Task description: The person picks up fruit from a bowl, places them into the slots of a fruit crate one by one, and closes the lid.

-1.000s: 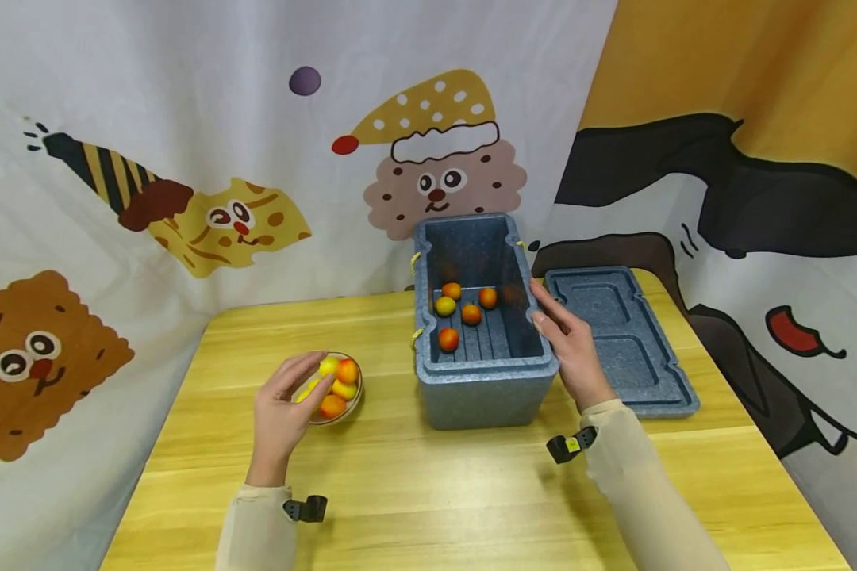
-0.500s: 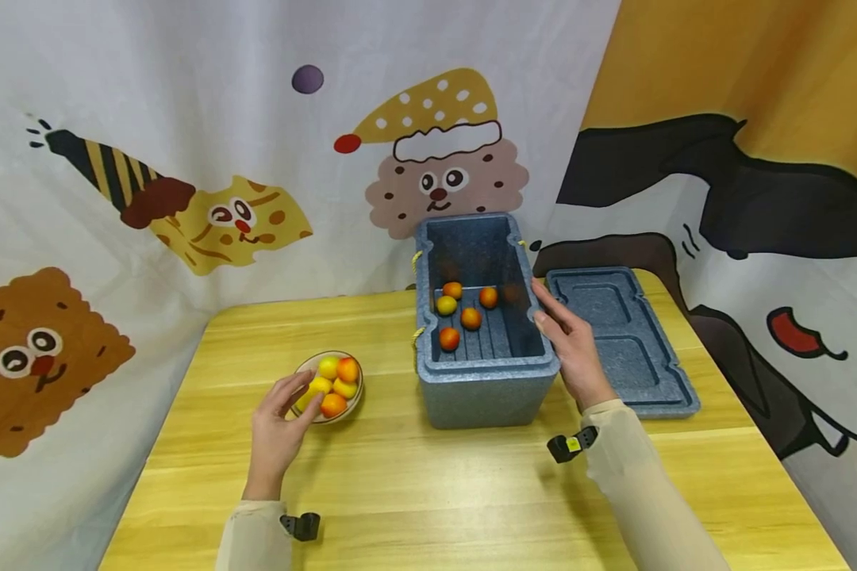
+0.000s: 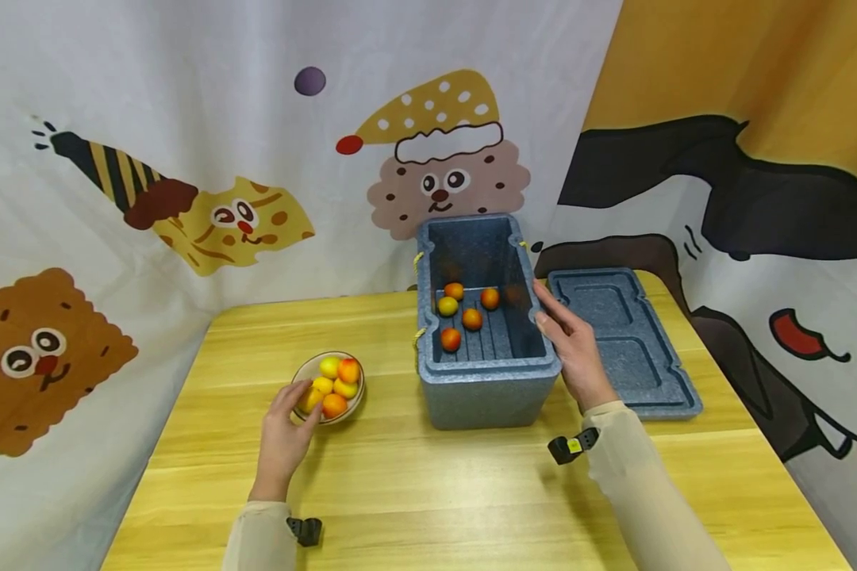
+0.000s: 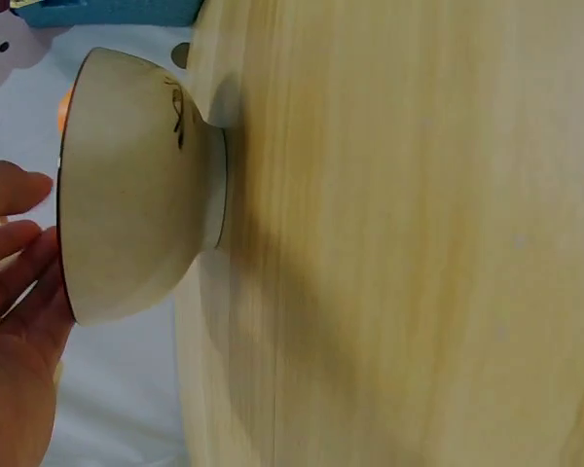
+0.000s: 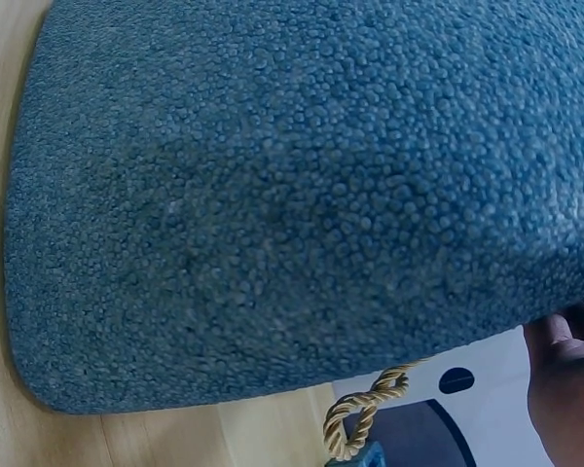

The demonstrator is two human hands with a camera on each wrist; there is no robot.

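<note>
A small bowl (image 3: 358, 394) of yellow and orange round fruits stands on the table at left in the head view. My left hand (image 3: 284, 436) is at its left rim, thumb and fingers around an orange-yellow fruit (image 3: 312, 399). In the left wrist view, fingers (image 4: 15, 292) reach over the rim of the pale bowl (image 4: 127, 195), which hides the fruit there. My right hand (image 3: 577, 357) grips the right rim of a blue-grey foam box (image 3: 487, 396), thumb on top and fingers along the outside. Inside the box lie several orange fruits (image 3: 472, 319) and a yellower one.
Right of the box lies its foam lid (image 3: 624, 357), flat on the wooden table (image 3: 428, 492). A printed curtain (image 3: 221, 95) hangs behind the table. Yellow rope loops (image 3: 419, 337) hang on the box's sides.
My left hand has come down from above the bowl to the fruit at its left side. My right hand has stayed on the box rim, and the box has not moved.
</note>
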